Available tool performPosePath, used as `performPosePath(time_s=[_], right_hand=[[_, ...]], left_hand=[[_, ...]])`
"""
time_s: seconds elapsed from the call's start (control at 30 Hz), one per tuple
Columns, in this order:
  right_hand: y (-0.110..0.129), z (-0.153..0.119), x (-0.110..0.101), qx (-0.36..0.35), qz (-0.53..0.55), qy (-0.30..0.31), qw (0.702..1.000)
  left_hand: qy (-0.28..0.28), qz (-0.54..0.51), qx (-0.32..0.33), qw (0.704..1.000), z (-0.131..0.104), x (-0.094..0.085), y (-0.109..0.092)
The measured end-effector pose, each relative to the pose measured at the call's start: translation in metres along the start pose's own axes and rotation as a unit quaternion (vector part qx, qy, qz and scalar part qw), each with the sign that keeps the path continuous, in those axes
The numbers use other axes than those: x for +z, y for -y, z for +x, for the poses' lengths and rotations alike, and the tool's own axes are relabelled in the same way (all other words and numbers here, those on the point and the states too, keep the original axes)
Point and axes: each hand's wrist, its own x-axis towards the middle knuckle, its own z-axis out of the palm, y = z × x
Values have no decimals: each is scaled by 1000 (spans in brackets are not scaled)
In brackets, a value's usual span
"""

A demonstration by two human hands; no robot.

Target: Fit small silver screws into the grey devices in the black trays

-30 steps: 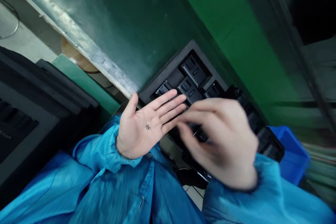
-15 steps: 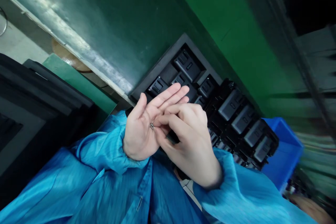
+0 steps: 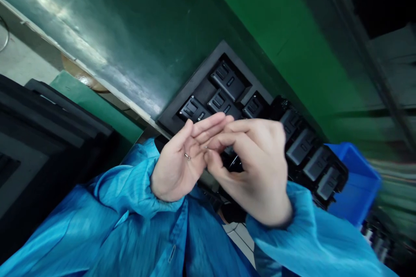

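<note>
My left hand (image 3: 177, 160) lies palm up, slightly cupped, with its fingers stretched out. A tiny shiny metal screw (image 3: 187, 156) rests loose in that palm. Over the left fingers, my right hand (image 3: 250, 164) is closed in a pinch of thumb and forefinger. A small metal glint, seemingly another screw (image 3: 206, 147), shows at the pinching fingertips; most of it is hidden. Just beyond both hands is a dark tray (image 3: 191, 78) with black plastic housings (image 3: 229, 81) in its recesses.
Several more black housings (image 3: 302, 147) are stacked right of my hands, beside a blue bin (image 3: 360, 181). Dark trays or panels (image 3: 55, 125) are piled at the left. The green worktop (image 3: 139, 34) stretches ahead, its worn edge (image 3: 130, 99) running diagonally on the left.
My right hand has drawn right, away from the left palm, its fingertips pinched on a tiny metal piece. The left hand stays palm up, and one screw now shows in it.
</note>
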Motion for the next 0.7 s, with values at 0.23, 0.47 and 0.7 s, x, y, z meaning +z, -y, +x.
performPosePath(time_s=[0.23, 0.47, 0.7], right_hand=[[-64, 38, -3, 3, -78, -18, 997], [-97, 71, 22, -8, -127, 99, 987], [-97, 81, 24, -74, -203, 167, 962]], left_hand=[[-42, -18, -25, 999, -5, -5, -6], [-32, -33, -46, 998, -8, -8, -10], [-24, -45, -58, 997, -7, -9, -11]])
